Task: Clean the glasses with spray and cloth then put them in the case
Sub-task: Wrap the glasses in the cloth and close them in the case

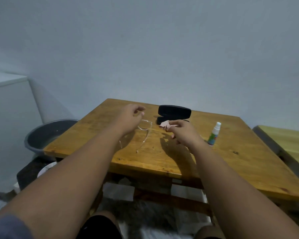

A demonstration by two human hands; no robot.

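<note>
While the clear-framed glasses (144,125) are sitting low over the wooden table (231,161), arms unfolded toward the viewer and tips seeming to touch the wood, the left hand (131,116) is hovering right at the frame with curled fingers. Whether it is actually pinching the frame cannot be told. The right hand (181,133) is pinching a small pink cloth (164,125), just beside the lenses. Behind the cloth, a black case (174,112) is lying open. The spray bottle (214,133) is standing upright to the right, with neither hand on it. Wiping seems to be starting or under way, and casing the glasses is not yet done. A grey basin (47,135) is sitting left of the table.
</note>
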